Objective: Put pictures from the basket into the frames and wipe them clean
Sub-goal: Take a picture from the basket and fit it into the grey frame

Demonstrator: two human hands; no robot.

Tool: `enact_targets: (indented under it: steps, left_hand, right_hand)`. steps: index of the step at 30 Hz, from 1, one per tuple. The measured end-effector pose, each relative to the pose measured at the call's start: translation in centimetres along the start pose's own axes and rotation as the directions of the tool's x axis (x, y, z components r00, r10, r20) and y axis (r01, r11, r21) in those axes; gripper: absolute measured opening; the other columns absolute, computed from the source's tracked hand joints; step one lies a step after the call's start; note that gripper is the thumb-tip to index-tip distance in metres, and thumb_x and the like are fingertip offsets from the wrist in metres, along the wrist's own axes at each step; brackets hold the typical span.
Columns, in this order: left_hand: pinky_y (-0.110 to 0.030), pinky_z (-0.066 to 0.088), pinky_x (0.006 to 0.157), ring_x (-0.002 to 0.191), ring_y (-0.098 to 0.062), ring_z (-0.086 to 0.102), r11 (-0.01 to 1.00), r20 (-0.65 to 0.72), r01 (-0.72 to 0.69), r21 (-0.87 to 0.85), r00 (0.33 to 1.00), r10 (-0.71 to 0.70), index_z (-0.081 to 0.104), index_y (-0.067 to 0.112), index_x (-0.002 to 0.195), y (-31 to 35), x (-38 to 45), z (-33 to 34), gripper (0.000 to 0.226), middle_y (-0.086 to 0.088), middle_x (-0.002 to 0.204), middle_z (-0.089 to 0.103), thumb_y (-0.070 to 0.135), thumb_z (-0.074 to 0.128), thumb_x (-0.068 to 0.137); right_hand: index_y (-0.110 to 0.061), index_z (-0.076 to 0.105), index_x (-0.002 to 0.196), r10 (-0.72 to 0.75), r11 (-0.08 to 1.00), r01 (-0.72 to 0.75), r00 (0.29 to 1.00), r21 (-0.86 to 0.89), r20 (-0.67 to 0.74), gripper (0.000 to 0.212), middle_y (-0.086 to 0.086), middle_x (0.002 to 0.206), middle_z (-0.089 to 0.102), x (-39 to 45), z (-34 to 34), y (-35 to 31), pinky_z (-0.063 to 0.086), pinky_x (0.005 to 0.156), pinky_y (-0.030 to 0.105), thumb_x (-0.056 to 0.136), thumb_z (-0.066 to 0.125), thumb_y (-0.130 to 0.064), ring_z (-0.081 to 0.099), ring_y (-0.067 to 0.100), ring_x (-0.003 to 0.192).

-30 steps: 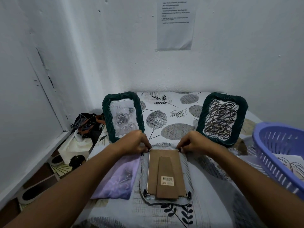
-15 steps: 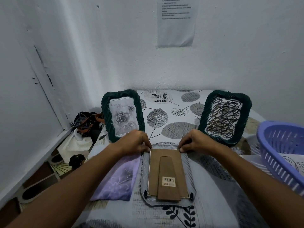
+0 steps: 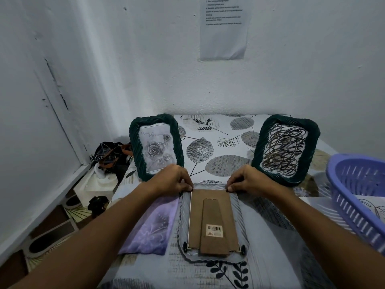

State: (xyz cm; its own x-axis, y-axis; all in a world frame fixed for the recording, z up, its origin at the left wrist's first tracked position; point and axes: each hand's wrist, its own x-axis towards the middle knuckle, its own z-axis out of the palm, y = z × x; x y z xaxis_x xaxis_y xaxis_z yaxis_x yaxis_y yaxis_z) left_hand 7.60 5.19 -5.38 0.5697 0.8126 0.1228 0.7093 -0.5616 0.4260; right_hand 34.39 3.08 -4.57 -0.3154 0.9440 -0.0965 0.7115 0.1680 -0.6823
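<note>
At 9 o'clock, off the table edge, a white tissue box (image 3: 94, 185) and a dark patterned bag (image 3: 110, 154) are seen beside the wall. A purple cloth (image 3: 151, 228) is laid flat on the patterned tablecloth (image 3: 210, 151), just left of centre. At 11 o'clock a dark green frame with a rose picture (image 3: 156, 148) is stood upright, tilted back. The left hand (image 3: 169, 180) is placed at the far left corner of the face-down frame (image 3: 212, 222); its grip is closed to a pinch, fingers curled at what appears to be a small tab on the frame's rim, the tab itself hidden by the fingertips. The face-down frame is located at centre, pale rim on the cloth, brown backing board (image 3: 195, 215) and folded stand with barcode sticker (image 3: 214, 230) uppermost; two black tabs are visible at its near corners. The right hand (image 3: 249, 181) is set at the far right corner, its grip likewise pinched shut at the rim. At 1 o'clock a second dark green frame with a scribble picture (image 3: 285, 149) is propped upright. At 3 o'clock a purple basket (image 3: 358, 197) is noted, with a line-drawn picture (image 3: 375, 207) partly visible inside. A printed sheet (image 3: 224, 28) is fixed to the wall at 12 o'clock.
</note>
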Motion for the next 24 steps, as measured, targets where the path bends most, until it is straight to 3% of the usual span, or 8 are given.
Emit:
enact_targets:
  steps: [12, 17, 20, 24]
  left_hand:
    - [-0.023, 0.044, 0.066, 0.073, -0.004, 0.058, 0.995, -0.055, 0.090, 0.049, 0.995, -0.087, 0.078, 0.024, 0.086, 0.8, -0.3, 0.2, 0.008, 0.012, 0.080, 0.068, 0.025, 0.077, 0.079]
    - [-0.034, 0.047, 0.076, 0.087, -0.015, 0.057, 0.992, -0.302, 0.123, 0.027, 0.947, -0.109, 0.076, 0.022, 0.097, 2.4, -3.1, 1.7, 0.017, 0.007, 0.088, 0.068, 0.030, 0.071, 0.082]
    - [-0.039, 0.045, 0.079, 0.090, -0.015, 0.053, 0.989, -0.441, 0.131, -0.069, 0.885, -0.148, 0.074, 0.022, 0.099, 4.0, -6.3, 2.9, 0.018, 0.007, 0.090, 0.069, 0.028, 0.069, 0.083]
    - [-0.040, 0.041, 0.087, 0.092, -0.007, 0.049, 0.987, -0.487, 0.150, -0.055, 0.859, -0.158, 0.073, 0.026, 0.097, 6.6, -11.0, 4.5, 0.027, 0.015, 0.092, 0.063, 0.043, 0.060, 0.080]
  right_hand:
    - [-0.013, 0.078, 0.085, -0.034, 0.999, 0.031, 0.997, -0.041, -0.076, 0.007, -0.001, 0.079, 0.074, -0.3, 0.6, 0.0, 0.051, 0.068, 0.015, 0.080, 0.075, -0.009, 0.064, 0.004, 0.070]
    - [-0.013, 0.075, 0.095, -0.100, 0.988, 0.060, 0.947, -0.139, -0.305, 0.012, -0.012, 0.083, 0.056, -3.2, 2.7, -0.6, 0.036, 0.059, 0.005, 0.084, 0.071, -0.015, 0.051, 0.001, 0.072]
    - [-0.012, 0.072, 0.103, -0.121, 0.993, 0.107, 0.911, -0.058, -0.394, 0.019, -0.001, 0.098, 0.053, -5.6, 4.3, -0.8, 0.037, 0.068, 0.004, 0.085, 0.068, -0.014, 0.053, 0.006, 0.082]
    - [-0.011, 0.071, 0.101, -0.083, 0.996, 0.086, 0.901, -0.011, -0.425, 0.017, 0.003, 0.104, 0.054, -9.7, 6.5, -1.4, 0.046, 0.083, 0.022, 0.085, 0.067, -0.014, 0.055, 0.015, 0.095]
